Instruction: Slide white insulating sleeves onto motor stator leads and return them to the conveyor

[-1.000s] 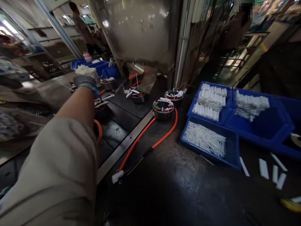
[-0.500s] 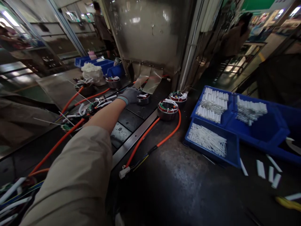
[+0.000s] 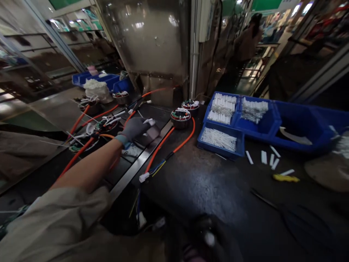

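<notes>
Watching the head feed from my remote seat, I have the left hand (image 3: 133,129) in a grey work glove with a blue cuff, reaching out of a beige sleeve (image 3: 54,223) over a black steel-topped bench (image 3: 160,114). The hand sits on top of a round motor stator (image 3: 152,135) with its fingers curled, and a small white piece (image 3: 149,122) pokes out past the fingertips (the glove hides most of the contact, so I can't tell from here whether it is clenched on that piece or only resting there). Just left of it lie more wound stators (image 3: 105,126) trailing orange cables (image 3: 80,119) and white leads. Farther up the bench, a bag of white fluff (image 3: 97,91) stands beside a blue bin (image 3: 122,86). To the right, past a steel edge strip (image 3: 141,167), two more stators (image 3: 180,119) sit close together, one with an orange cable (image 3: 183,145) looping down to a white connector (image 3: 144,177). Beyond them, blue plastic trays (image 3: 218,151) hold bundles of white sleeves (image 3: 219,139), with a few loose ones (image 3: 263,157) on the dark bench top near a yellow scrap (image 3: 285,178). A co-worker (image 3: 247,42) stands in the background.
</notes>
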Available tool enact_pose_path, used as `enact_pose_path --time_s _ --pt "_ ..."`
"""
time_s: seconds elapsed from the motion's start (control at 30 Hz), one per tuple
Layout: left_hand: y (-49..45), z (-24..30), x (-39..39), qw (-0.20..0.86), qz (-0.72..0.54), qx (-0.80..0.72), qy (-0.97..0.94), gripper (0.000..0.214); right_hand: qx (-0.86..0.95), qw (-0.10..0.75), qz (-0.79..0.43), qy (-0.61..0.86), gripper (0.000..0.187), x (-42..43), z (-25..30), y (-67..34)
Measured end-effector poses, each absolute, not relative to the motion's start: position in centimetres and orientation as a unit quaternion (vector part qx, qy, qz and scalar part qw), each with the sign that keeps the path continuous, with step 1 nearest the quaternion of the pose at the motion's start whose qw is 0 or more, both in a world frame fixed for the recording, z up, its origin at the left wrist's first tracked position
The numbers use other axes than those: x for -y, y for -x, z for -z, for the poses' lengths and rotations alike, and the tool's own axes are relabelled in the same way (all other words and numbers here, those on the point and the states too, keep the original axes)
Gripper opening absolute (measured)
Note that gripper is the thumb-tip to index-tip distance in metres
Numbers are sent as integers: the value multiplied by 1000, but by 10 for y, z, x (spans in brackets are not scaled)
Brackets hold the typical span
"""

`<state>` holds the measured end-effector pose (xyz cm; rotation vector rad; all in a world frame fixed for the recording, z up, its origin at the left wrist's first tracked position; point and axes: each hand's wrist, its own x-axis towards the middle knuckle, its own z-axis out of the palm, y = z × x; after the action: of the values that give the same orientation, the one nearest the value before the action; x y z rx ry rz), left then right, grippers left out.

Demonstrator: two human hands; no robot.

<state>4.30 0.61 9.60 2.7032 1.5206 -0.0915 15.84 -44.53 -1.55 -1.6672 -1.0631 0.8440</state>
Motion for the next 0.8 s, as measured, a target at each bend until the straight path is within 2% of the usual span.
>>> enact_pose_path --time_s 0.17,0.37,0.5,0.6,0.67,0.8 --pt "-48 -110 83 73 4 -423 -903 57 461 475 -367 654 35 447 31 -162" --pt "-131 -61 217 188 -37 -294 -936 53 543 461 -299 635 26 456 35 -155" --pt "-130 -44 244 212 -147 -124 -958 68 504 486 -296 649 25 487 46 -153" --pt "-74 -39 221 163 -209 -192 -945 74 474 500 -299 661 27 511 59 -154" --pt "-30 -34 204 109 -105 -263 -953 65 475 505 -292 659 27 519 65 -154" --pt "18 -19 209 71 -32 -308 -948 39 519 518 -284 618 28 518 67 -149"
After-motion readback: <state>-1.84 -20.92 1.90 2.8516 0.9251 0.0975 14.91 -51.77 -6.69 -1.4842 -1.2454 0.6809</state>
